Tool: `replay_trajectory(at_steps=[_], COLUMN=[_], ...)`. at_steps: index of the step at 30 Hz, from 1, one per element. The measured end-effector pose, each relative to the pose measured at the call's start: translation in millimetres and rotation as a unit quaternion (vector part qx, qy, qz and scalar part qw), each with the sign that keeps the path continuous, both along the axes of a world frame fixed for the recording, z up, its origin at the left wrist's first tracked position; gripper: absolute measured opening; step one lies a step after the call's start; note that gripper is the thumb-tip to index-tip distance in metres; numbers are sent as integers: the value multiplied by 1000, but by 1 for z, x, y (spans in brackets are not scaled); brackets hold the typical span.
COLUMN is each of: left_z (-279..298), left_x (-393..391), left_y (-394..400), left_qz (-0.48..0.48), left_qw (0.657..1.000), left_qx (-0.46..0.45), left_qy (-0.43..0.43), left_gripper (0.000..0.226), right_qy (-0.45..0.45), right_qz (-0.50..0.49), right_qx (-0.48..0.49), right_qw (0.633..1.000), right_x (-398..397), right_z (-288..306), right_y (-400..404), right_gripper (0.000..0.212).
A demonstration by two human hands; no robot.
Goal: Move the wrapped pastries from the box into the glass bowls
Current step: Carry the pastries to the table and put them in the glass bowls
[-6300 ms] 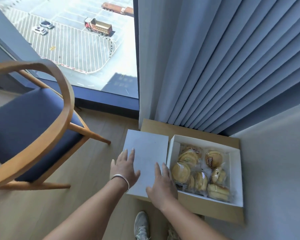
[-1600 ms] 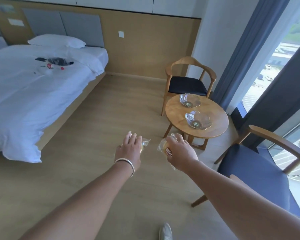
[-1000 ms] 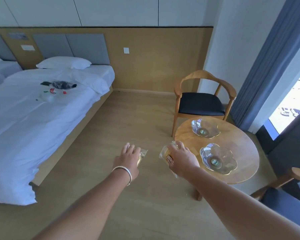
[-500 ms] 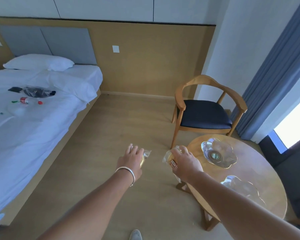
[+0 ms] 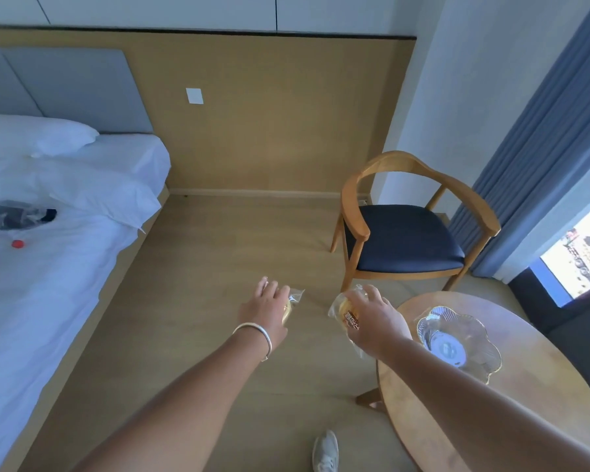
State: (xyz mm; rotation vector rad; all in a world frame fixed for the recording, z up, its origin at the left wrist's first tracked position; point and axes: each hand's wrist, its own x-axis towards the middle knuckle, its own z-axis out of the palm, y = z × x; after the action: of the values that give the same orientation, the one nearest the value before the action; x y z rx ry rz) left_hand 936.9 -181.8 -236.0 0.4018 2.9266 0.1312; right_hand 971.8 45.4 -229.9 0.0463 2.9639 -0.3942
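Note:
My left hand [image 5: 264, 310] holds a wrapped pastry [image 5: 292, 301] in clear plastic, mostly hidden under the fingers, out over the floor. My right hand [image 5: 375, 321] grips a second wrapped pastry [image 5: 346, 313] with a dark label, just left of the round wooden table [image 5: 532, 413]. One scalloped glass bowl [image 5: 457, 342] stands on the table to the right of my right hand. My right forearm hides the table's near part, so no second bowl shows. The pastry box is out of view.
A wooden armchair [image 5: 406, 233] with a dark seat stands behind the table. A white bed [image 5: 48, 250] with small items on it fills the left. Blue curtains [image 5: 542, 148] and a window are on the right. My shoe [image 5: 326, 453] is on the wooden floor.
I have stepped closer to the table with both pastries held. The table and the far bowl have shifted down and right in view, and the near bowl has gone behind my right arm.

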Motion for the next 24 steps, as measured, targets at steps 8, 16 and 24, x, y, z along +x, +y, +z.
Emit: replay_trajectory(at_steps=[8,16,24], left_z=[-5,-2,-18], left_x=[-112,-219,-260], left_y=[42,126,260], left_qz=[-19,-83,-226], left_qw=[1000,996,974], left_qx=[-6,-14,-29], left_qy=[7,10,8], left_gripper=[66,72,76], right_qy=[10,22,8], right_qz=[-26,-86,-236], right_qx=[-19,-43,-64], right_qw=[999,995,970], right_x=[-115,-191,-168], right_z=[-26,-27,-44], right_y=[44,123,224], right_gripper=[56,55,51])
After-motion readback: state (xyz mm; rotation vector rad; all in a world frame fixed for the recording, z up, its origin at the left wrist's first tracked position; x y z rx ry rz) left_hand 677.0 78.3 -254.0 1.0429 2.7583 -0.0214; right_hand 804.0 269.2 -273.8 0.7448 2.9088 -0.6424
